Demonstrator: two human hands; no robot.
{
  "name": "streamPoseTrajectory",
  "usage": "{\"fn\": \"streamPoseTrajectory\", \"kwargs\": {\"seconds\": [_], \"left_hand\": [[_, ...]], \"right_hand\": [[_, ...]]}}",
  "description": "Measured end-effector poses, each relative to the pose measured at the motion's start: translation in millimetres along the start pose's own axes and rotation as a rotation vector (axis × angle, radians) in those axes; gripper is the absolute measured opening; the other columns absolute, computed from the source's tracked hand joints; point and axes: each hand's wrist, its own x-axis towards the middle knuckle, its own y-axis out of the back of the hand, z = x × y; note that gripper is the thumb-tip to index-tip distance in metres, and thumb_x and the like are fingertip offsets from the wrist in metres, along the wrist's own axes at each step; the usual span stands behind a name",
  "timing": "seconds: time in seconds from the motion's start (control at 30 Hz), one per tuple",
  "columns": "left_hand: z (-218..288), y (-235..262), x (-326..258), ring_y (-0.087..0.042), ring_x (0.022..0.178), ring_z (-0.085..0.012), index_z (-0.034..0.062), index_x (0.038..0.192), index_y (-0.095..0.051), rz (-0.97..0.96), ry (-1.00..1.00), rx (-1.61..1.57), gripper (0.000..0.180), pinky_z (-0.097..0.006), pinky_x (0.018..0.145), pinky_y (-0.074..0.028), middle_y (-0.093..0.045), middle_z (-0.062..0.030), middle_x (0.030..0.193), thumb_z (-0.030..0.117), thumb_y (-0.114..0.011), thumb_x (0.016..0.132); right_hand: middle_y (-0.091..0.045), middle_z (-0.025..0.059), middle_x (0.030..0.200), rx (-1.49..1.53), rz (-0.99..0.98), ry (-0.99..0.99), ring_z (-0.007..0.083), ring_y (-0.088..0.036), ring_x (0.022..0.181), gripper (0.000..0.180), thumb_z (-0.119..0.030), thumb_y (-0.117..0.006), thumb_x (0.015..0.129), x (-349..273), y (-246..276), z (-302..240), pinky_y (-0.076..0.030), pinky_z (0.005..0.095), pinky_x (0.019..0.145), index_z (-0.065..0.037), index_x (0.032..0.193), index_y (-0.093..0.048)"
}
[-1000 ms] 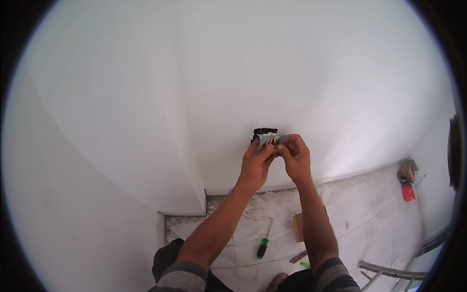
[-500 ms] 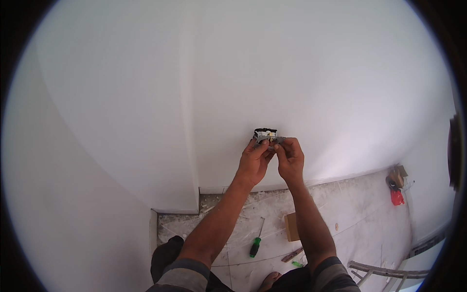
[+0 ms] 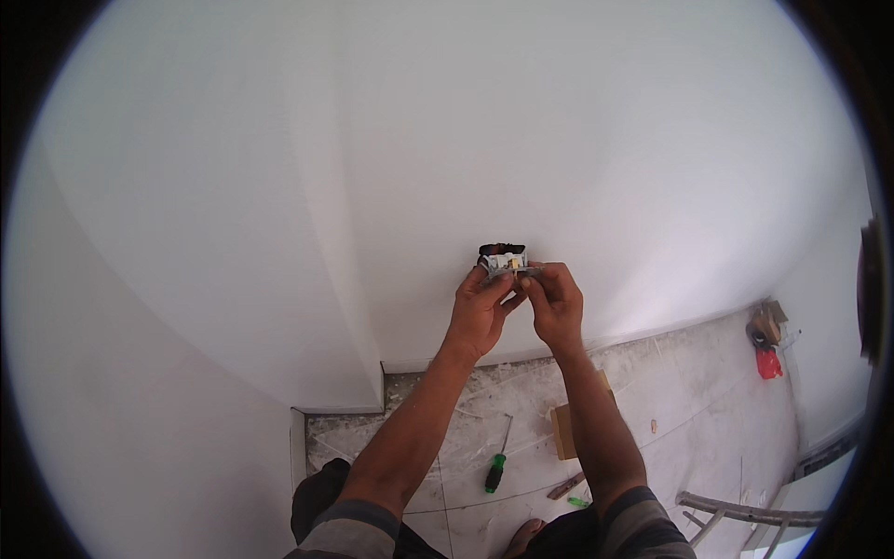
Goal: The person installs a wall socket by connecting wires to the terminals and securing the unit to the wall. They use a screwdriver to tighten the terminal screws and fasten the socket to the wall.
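Both hands hold an electrical socket or switch insert [image 3: 507, 263], with a white body and a grey plate, in front of the white wall. Behind its upper edge shows a dark wall-box opening [image 3: 501, 249]; any wires in it are too small to make out. My left hand [image 3: 475, 315] grips the left side of the insert, thumb on the near face. On the right side, my right hand [image 3: 558, 306] pinches the plate between thumb and fingers. The fingertips partly cover the insert's lower part.
On the dusty tiled floor lie a green-handled screwdriver [image 3: 495, 472], a cardboard box [image 3: 563, 431], a brown tool-like piece [image 3: 565, 485] and a small green item [image 3: 578, 502]. A ladder-like frame [image 3: 745, 511] stands at lower right. A red bag [image 3: 768, 363] sits in the far right corner.
The insert has tipped slightly, and more of the dark opening shows above it. Both hands keep their hold. The whole view has shifted a little.
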Motion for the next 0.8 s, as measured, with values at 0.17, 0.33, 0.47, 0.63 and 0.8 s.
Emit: {"fn": "streamPoseTrajectory", "kwargs": {"seconds": [0.17, 0.33, 0.47, 0.63, 0.8], "left_hand": [[1.2, -13.6, -7.4, -0.060, 0.119, -0.0199, 0.0090, 0.132, -0.056, 0.004, -0.062, 0.110, 0.031, -0.047, 0.107, -0.046, -0.065, -0.0052, 0.123, 0.011, -0.061, 0.101], [-6.5, -20.4, -24.0, -0.065, 0.112, -0.0213, -0.0002, 0.134, -0.056, 0.170, -0.178, 0.269, 0.035, -0.042, 0.102, -0.053, -0.066, -0.0100, 0.122, 0.014, -0.059, 0.103], [-10.2, -10.1, -29.1, -0.068, 0.105, -0.0222, -0.0090, 0.132, -0.057, 0.326, -0.291, 0.376, 0.037, -0.037, 0.095, -0.058, -0.065, -0.0142, 0.120, 0.012, -0.060, 0.102], [-3.0, 6.0, -21.4, -0.069, 0.103, -0.0225, -0.0107, 0.134, -0.056, 0.255, -0.378, 0.509, 0.037, -0.036, 0.095, -0.059, -0.067, -0.0145, 0.118, 0.007, -0.059, 0.102], [-0.4, 7.8, -21.3, -0.071, 0.098, -0.0171, -0.0090, 0.129, -0.062, 0.281, -0.395, 0.548, 0.032, -0.032, 0.090, -0.061, -0.072, -0.0135, 0.112, 0.004, -0.063, 0.100]], "right_hand": [[-0.072, 0.0118, 0.109, 0.002, 0.001, 0.019, 0.0151, -0.069, 0.102, 0.020, 0.004, -0.061, 0.099, 0.3, 3.7, 12.6, -0.055, 0.0289, 0.090, 0.003, 0.119, -0.057], [-0.072, 0.0114, 0.109, -0.066, 0.012, 0.051, 0.0147, -0.068, 0.103, 0.021, 0.005, -0.061, 0.099, -2.2, 4.5, 21.6, -0.055, 0.0289, 0.090, 0.003, 0.119, -0.059], [-0.072, 0.0117, 0.108, 0.008, 0.035, 0.015, 0.0153, -0.069, 0.102, 0.020, 0.005, -0.062, 0.098, -2.0, -6.6, 19.0, -0.056, 0.0296, 0.091, 0.003, 0.118, -0.061], [-0.072, 0.0109, 0.106, -0.014, 0.006, 0.038, 0.0150, -0.069, 0.100, 0.019, 0.005, -0.062, 0.098, 1.5, -8.0, 20.3, -0.056, 0.0294, 0.090, 0.004, 0.117, -0.063], [-0.072, 0.0110, 0.108, 0.101, -0.041, -0.030, 0.0157, -0.069, 0.103, 0.020, 0.006, -0.063, 0.097, 10.1, -3.0, 10.3, -0.056, 0.0293, 0.092, 0.004, 0.117, -0.064]]}}
